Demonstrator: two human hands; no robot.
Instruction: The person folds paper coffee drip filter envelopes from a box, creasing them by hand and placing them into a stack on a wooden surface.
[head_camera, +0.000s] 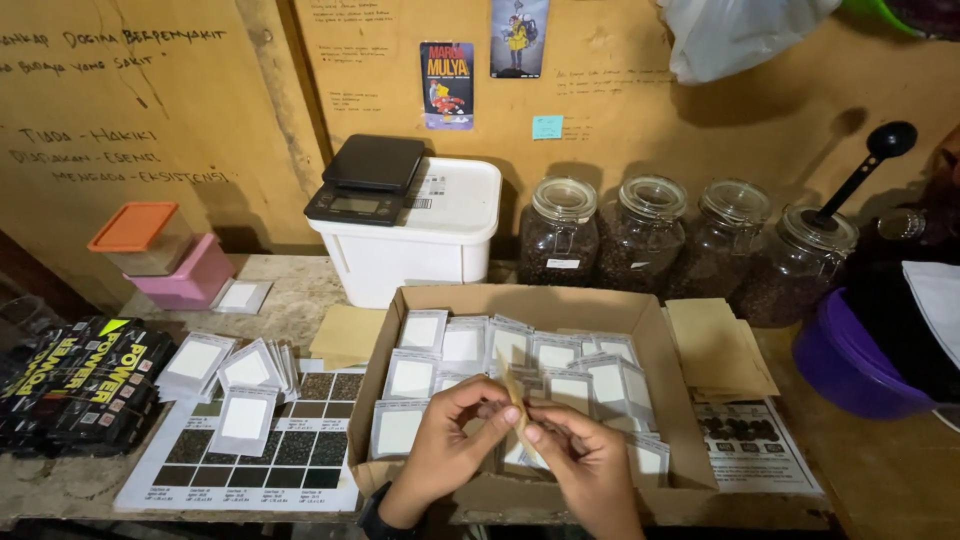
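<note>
Above cardboard box (680, 400), left hand (440, 445), right hand (590, 460) fingers pinching tan packet (517, 398).

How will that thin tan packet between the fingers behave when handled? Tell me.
The tan packet, pinched by the left hand and right hand, looks flat and paper-thin, so probably light and floppy. Held edge-on, it may bend easily. Unlikely to roll.

One head-worn camera looks steeply down and forward from just above the left hand (440, 445) and right hand (590, 460), which sit close at the lower edge. Beyond the hands the view takes in the cardboard box (680, 400), then glass jars (640, 235) and the wall (200, 120) farther off.
</note>
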